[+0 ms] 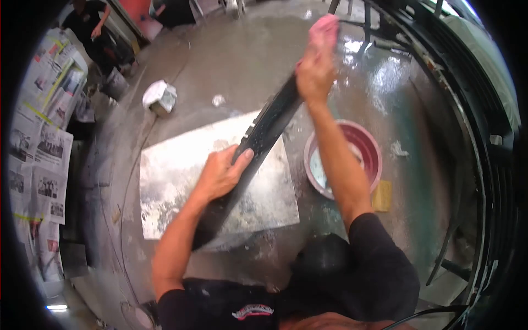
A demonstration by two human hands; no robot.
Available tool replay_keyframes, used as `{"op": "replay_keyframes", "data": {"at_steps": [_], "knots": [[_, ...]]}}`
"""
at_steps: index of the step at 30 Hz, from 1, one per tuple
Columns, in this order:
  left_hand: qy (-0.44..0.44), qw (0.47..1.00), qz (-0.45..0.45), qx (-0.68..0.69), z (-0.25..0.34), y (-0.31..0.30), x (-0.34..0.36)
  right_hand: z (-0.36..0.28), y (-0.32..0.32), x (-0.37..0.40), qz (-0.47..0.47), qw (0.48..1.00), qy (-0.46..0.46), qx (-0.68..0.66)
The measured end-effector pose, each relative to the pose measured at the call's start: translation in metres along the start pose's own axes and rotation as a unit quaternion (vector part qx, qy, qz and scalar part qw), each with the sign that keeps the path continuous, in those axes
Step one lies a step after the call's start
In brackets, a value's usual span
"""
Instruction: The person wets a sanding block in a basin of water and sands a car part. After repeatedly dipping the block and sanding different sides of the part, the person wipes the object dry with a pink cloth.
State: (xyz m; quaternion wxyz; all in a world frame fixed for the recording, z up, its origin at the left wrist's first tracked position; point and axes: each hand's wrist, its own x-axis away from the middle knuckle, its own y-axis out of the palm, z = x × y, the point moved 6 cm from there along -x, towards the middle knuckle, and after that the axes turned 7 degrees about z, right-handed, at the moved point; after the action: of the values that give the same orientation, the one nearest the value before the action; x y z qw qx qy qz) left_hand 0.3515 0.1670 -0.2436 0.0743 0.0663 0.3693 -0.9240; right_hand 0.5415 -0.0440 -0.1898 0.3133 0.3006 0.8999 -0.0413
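Note:
A long black panel (278, 122), perhaps plastic trim, slants across the view from lower left to upper right. My left hand (221, 171) is closed around its middle, with the thumb lying on top. Near the panel's far end, my right hand (316, 77) grips a pink cloth (324, 28) that sticks out beyond the fingers. The hand hides where cloth and panel meet. Beneath the panel, a scuffed white board (170, 176) lies on the floor. Under my right forearm stands a pink basin (376, 159) with whitish liquid inside.
Beside the basin lies a yellow sponge-like block (382, 196). Newspaper sheets (41, 159) cover something at the left. Large black slatted parts (495, 181) line the right side. A crumpled white wad (159, 94) sits on the wet floor (220, 60); another person (91, 27) is at upper left.

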Motion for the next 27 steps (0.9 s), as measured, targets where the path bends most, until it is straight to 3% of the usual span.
{"op": "replay_keyframes", "data": {"at_steps": [2, 3, 6, 7, 8, 10, 11, 13, 15, 18, 20, 22, 23, 24, 25, 26, 27], "knots": [[-0.003, 0.997, 0.055, 0.045, 0.009, 0.003, -0.009, -0.002, 0.022, 0.042, -0.066, 0.994, 0.034, -0.085], [0.002, 0.993, 0.097, 0.07, 0.006, 0.004, -0.016, -0.018, 0.028, 0.069, -0.053, 0.986, -0.129, -0.095], [-0.023, 0.952, 0.166, 0.256, -0.011, 0.001, -0.035, -0.068, 0.021, 0.123, -0.159, 0.97, -0.155, -0.1], [0.008, 0.951, 0.2, 0.236, -0.006, -0.01, -0.039, -0.068, 0.023, 0.139, -0.196, 0.963, -0.114, -0.143], [-0.009, 0.942, 0.251, 0.225, -0.024, -0.017, -0.046, -0.069, 0.023, 0.159, -0.232, 0.949, -0.13, -0.167], [-0.078, 0.882, 0.278, 0.374, -0.035, -0.029, -0.049, -0.082, 0.008, 0.19, -0.283, 0.927, -0.176, -0.171], [-0.076, 0.882, 0.278, 0.374, -0.032, -0.033, -0.052, -0.083, 0.003, 0.199, -0.306, 0.918, -0.181, -0.174], [-0.076, 0.82, 0.393, 0.409, -0.037, -0.051, -0.046, -0.076, -0.013, 0.208, -0.339, 0.906, -0.179, -0.179], [-0.062, 0.816, 0.43, 0.382, -0.045, -0.068, -0.042, -0.076, -0.037, 0.226, -0.409, 0.835, -0.328, -0.17], [-0.044, 0.799, 0.521, 0.295, -0.081, -0.1, -0.031, -0.048, -0.074, 0.238, -0.462, 0.787, -0.381, -0.151], [0.012, 0.8, 0.487, 0.349, -0.08, -0.114, -0.029, -0.012, -0.097, 0.238, -0.504, 0.795, -0.313, -0.13], [-0.015, 0.821, 0.459, 0.339, -0.099, -0.134, -0.021, 0.014, -0.121, 0.21, -0.45, 0.852, -0.247, -0.102], [-0.024, 0.839, 0.424, 0.339, -0.107, -0.144, -0.022, 0.027, -0.136, 0.194, -0.432, 0.88, -0.196, -0.023], [-0.033, 0.84, 0.424, 0.338, -0.116, -0.153, -0.019, 0.02, -0.15, 0.17, -0.335, 0.914, -0.228, 0.024], [-0.047, 0.854, 0.343, 0.388, -0.125, -0.152, -0.021, 0.044, -0.164, 0.157, -0.332, 0.943, -0.026, 0.008], [-0.059, 0.859, 0.26, 0.437, -0.132, -0.149, -0.022, 0.07, -0.179, 0.152, -0.313, 0.933, 0.175, -0.006], [-0.099, 0.859, 0.207, 0.458, -0.146, -0.145, -0.022, 0.089, -0.196, 0.144, -0.253, 0.943, 0.217, 0.003]]}}
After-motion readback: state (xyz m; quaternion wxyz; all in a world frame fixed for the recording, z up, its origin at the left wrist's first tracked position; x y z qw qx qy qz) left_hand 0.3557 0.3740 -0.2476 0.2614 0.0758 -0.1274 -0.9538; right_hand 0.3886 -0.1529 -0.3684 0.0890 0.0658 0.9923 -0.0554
